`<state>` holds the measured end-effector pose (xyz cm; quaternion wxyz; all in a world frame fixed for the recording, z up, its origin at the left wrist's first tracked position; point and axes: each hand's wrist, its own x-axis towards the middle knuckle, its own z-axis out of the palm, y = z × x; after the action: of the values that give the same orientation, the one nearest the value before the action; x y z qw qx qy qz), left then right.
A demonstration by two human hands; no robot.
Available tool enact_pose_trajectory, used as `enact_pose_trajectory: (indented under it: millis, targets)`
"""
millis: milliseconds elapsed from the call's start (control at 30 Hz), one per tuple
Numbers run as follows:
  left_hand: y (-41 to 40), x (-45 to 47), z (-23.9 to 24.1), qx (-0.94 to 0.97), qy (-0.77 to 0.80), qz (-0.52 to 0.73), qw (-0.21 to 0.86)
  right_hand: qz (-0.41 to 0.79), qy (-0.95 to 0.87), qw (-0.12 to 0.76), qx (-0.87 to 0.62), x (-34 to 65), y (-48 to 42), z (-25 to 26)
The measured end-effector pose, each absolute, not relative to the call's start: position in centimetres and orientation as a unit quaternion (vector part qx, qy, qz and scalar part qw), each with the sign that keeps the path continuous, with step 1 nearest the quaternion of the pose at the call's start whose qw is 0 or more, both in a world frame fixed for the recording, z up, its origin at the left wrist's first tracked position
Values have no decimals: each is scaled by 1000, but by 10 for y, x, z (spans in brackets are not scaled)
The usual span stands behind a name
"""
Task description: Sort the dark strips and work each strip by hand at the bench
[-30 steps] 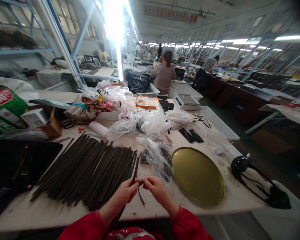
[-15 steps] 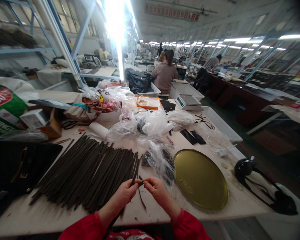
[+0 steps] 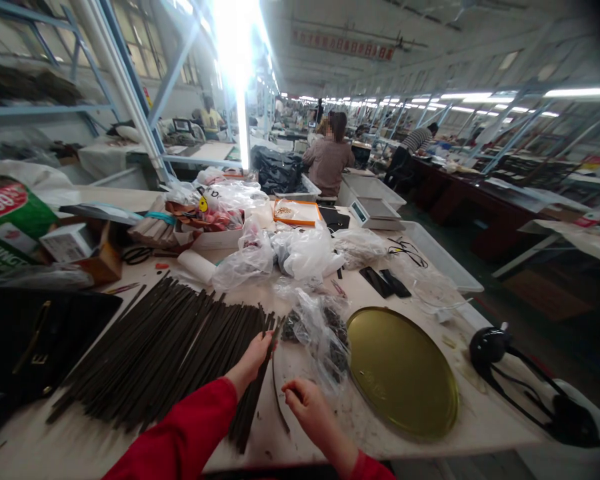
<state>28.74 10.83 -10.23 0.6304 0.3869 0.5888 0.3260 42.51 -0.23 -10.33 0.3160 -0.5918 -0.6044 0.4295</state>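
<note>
A broad row of long, thin dark strips (image 3: 180, 353) lies side by side on the table. My left hand (image 3: 255, 355) is at the row's right edge, its fingers closed around a dark strip (image 3: 276, 328) near the strip's far end. My right hand (image 3: 307, 405) is low over the table to the right, thumb and fingers curled together; whatever they hold, if anything, is too small to see. Between my hands a single narrow curved strip (image 3: 279, 393) rests on the tabletop. Just beyond my right hand sits a clear plastic bag (image 3: 320, 333) with small dark pieces in it.
An oval gold tray (image 3: 405, 373) is to the right, with a black strapped object (image 3: 530, 387) past it. At left lies a black bag (image 3: 40, 340). Crumpled plastic bags (image 3: 300, 253), a scale (image 3: 377, 212) and an orange-edged box (image 3: 297, 212) stand farther back. A seated person (image 3: 329, 160) works beyond.
My hands were together, pinching the end of a strip. Now they are apart: the left has moved forward and left onto the row's edge, the right slightly down and toward me.
</note>
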Motion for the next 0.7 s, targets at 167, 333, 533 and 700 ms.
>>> enact_pose_trajectory:
  millis: [167,333,533,700]
  targets:
    - [100,282,-113,401,603,318,612,434,-575,320,-615,436,-8,-111]
    - [46,281,-76,494,483,211,692,474,-511,416,-584,449,4,-97]
    - [11,284,-28,497,418,140,747,592,-378,488,-518,446,21,-58]
    - [12,288,-15,437,463,201,744,699,-261,497,-443,431,15,-61]
